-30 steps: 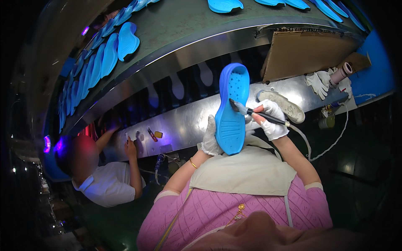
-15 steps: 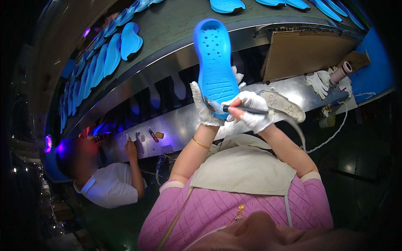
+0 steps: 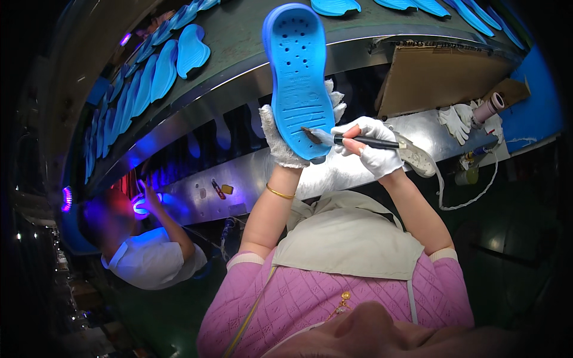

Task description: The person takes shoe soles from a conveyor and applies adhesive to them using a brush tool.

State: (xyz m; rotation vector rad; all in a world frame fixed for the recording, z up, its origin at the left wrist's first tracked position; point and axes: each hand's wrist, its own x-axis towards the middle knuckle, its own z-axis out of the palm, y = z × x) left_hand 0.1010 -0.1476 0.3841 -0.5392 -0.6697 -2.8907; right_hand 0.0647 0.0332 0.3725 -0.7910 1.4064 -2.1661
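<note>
My left hand [image 3: 277, 142], in a white knit glove, is closed round the near end of a bright blue shoe sole [image 3: 301, 86]. Its fingers wrap under the sole, with fingertips showing past the right edge. Small holes dot the sole's far end and grooves cross its nearer half. In my right hand [image 3: 377, 160], gloved with some fingertips bare, is a black-handled brush [image 3: 385, 144] joined to a pale hose. The brush's bristles lie over the inner face at the sole's near end, apparently touching it.
More blue soles [image 3: 164, 68] line the green belt [image 3: 245, 51] beyond a metal edge. A grey sole [image 3: 416, 156] lies on the metal shelf [image 3: 262, 170] by my right hand. Cardboard [image 3: 447, 77] and white gloves [image 3: 455, 122] are at right. A co-worker [image 3: 155, 259] sits left.
The blue sole has shifted away from me and slightly left. The brush tip has gone from the sole's left edge toward its middle. The co-worker's hand has moved to a glowing purple light.
</note>
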